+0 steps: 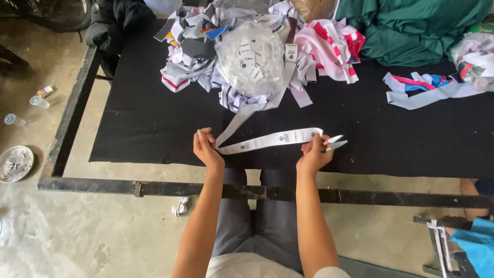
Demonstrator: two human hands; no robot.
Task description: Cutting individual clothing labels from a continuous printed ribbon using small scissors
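White ribbon [267,140] w/ small dark printed marks was stretched flat over the near part of the black counter [144,123], held betw. both hands. Left hand [206,149] pinched the fold at its left end, fingers closed on it; from there the ribbon doubled back up toward the scrap pile [231,56]. Right hand [314,153] gripped the ribbon's right end and also held small snips [334,143], blades pointing right. Clear bag of tags [252,56] sat atop the pile. Green cloth [411,25] lay at far right, more strips [422,90] near it.
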